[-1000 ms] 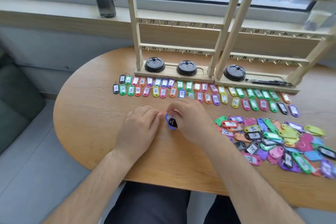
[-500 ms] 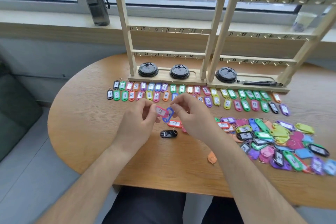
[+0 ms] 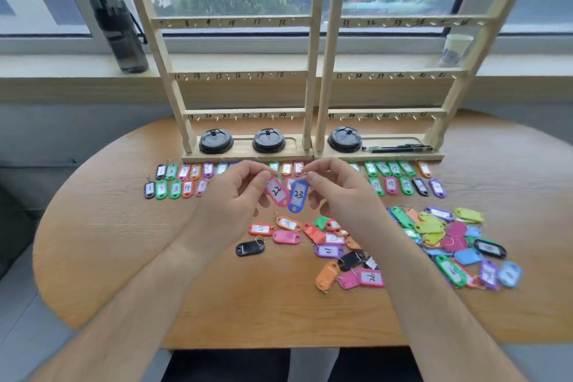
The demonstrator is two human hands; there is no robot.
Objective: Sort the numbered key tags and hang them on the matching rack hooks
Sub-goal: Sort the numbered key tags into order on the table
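Note:
My left hand (image 3: 238, 192) pinches a pink tag marked 22 (image 3: 277, 192) above the table. My right hand (image 3: 336, 189) pinches a blue tag marked 23 (image 3: 298, 195) by its ring, right beside the pink one. Two rows of sorted numbered tags (image 3: 173, 183) lie in front of the two wooden racks (image 3: 245, 115), partly hidden behind my hands. An unsorted heap of coloured tags (image 3: 434, 239) lies to the right, and a black tag (image 3: 249, 247) lies alone below my hands. The rack hooks carry numbers and hold no tags.
Three black cup lids (image 3: 269, 141) and pens (image 3: 397, 148) sit on the rack bases. A dark bottle (image 3: 119, 22) and a paper cup (image 3: 455, 49) stand on the windowsill. The round wooden table (image 3: 108, 242) has bare wood at the left and front.
Both hands have risen from the table with the pink and blue tags, now held up side by side. The black tag has been left on the table. The camera tilted up toward the racks.

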